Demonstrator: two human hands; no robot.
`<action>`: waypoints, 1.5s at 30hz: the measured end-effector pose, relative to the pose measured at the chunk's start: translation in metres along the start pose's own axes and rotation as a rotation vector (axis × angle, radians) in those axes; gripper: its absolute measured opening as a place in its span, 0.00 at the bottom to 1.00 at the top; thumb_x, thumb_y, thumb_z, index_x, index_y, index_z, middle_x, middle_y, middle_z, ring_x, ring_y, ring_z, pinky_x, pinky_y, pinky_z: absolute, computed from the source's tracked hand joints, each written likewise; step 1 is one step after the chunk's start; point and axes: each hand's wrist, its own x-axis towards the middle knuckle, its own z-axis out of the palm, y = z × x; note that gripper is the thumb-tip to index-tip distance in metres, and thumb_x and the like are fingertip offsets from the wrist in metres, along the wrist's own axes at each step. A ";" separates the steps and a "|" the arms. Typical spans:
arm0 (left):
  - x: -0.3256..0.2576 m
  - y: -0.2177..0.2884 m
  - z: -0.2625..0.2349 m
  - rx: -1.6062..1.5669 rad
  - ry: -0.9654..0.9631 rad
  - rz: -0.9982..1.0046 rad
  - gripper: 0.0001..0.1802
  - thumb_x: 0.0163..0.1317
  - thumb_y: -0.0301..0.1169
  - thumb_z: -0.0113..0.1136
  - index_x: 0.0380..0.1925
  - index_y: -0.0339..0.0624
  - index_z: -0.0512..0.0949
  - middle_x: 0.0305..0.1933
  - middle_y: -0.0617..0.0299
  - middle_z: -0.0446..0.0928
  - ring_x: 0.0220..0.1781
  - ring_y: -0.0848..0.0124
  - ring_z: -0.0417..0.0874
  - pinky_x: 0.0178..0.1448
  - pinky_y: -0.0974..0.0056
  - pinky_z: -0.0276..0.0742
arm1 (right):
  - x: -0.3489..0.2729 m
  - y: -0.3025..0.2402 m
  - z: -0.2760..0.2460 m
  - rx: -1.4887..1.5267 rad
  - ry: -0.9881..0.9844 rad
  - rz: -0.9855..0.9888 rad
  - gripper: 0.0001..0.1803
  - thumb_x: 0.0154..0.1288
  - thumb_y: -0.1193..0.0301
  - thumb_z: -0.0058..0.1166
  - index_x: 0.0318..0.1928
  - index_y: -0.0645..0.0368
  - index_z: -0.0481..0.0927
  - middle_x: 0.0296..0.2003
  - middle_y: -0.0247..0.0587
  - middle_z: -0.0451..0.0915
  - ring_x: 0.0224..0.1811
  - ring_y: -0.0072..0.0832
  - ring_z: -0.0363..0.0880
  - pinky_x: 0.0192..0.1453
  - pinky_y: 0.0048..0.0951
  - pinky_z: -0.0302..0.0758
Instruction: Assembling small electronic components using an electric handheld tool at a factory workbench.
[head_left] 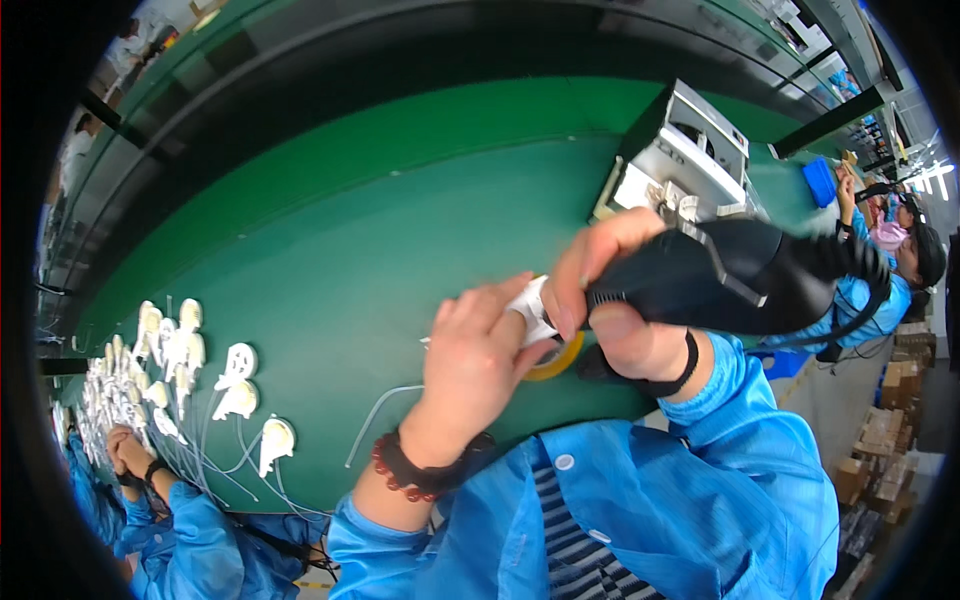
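Note:
A black corded electric screwdriver (690, 275) lies across my right hand (625, 310), its fingers wrapped round the front end. A metal hanging loop and a ribbed cord show at its rear. My left hand (475, 350) grips a small white plastic part (532, 308) against the green table. The screwdriver's front end meets this part, but my fingers hide the tip. Just under my hands lies a roll of yellow tape (557, 360), partly covered. A thin grey cable (372, 420) runs out on the table by my left wrist.
Several white parts with cables (238, 400) lie at the left, near a co-worker's clasped hands (127, 450). A metal box-shaped machine (690, 150) stands at the back right. Further right are a blue bin (820, 182), another person in blue (880, 300) and stacked cartons (880, 425).

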 end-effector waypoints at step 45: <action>-0.001 -0.027 0.023 -0.253 0.052 -0.511 0.10 0.69 0.35 0.62 0.40 0.38 0.81 0.33 0.52 0.84 0.30 0.62 0.85 0.36 0.59 0.79 | 0.019 0.009 0.002 0.262 0.071 -0.058 0.17 0.57 0.82 0.65 0.45 0.59 0.74 0.36 0.32 0.76 0.37 0.19 0.76 0.42 0.24 0.75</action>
